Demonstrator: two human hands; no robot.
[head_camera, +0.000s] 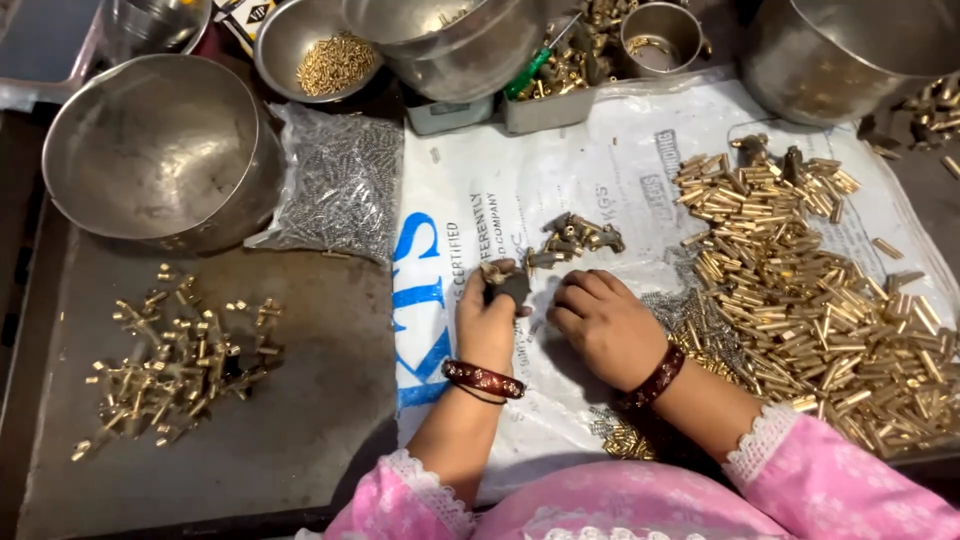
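Observation:
My left hand (488, 318) is closed around a small dark metal part with a brass piece (503, 281) at the fingertips, over the white printed sack (600, 180). My right hand (603, 325) rests beside it, fingers curled down onto the sack near small silver screws (690, 310); whether it pinches one is unclear. Both wrists wear dark red bangles. Just beyond the fingers lies a small cluster of assembled dark-and-brass parts (575, 240). A large heap of brass tubes (800, 300) spreads out to the right of my right hand.
A pile of finished brass pieces (175, 360) lies on the dark tray at left. A clear bag of silver screws (340, 185) sits beside a big steel bowl (160, 145). More steel bowls (330, 45) and a large pot (840, 55) line the far edge.

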